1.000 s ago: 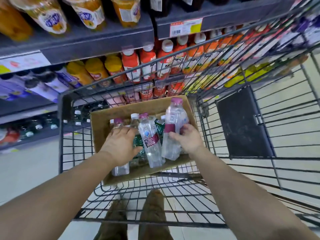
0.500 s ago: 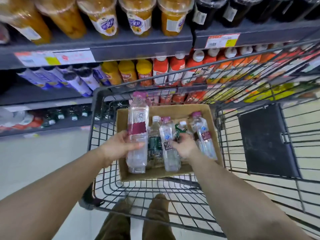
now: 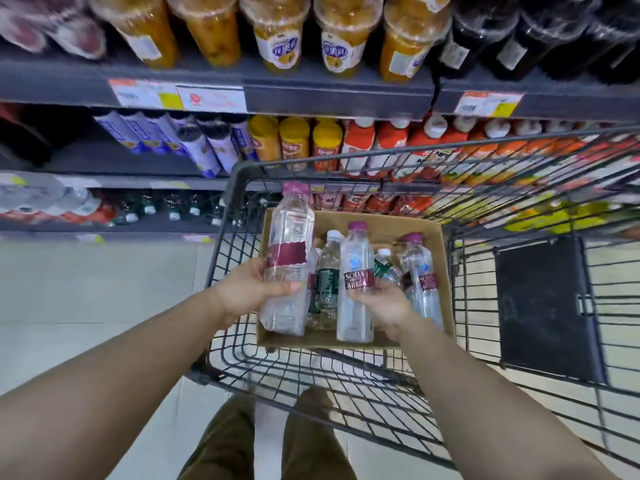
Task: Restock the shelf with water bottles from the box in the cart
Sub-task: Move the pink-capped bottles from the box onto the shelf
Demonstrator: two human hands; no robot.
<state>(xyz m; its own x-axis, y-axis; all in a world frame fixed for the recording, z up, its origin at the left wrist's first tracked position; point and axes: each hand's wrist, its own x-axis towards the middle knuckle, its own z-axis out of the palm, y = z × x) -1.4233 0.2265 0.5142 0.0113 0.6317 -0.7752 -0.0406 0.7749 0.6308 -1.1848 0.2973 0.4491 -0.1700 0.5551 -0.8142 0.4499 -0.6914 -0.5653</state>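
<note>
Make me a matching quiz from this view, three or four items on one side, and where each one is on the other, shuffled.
Items:
1. bottle with plain maroon band
2. bottle labelled SODA
3. green-label bottle
4. cardboard box

Places:
A. in the cart
B. in the right hand
C. standing in the box, unheld
D. in the left hand

Pairs: 1-D, 2-B, 3-C, 4-A

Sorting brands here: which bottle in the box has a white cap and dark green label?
The green-labelled bottle, standing between the two hand-held bottles; those have purple caps and maroon labels.
</note>
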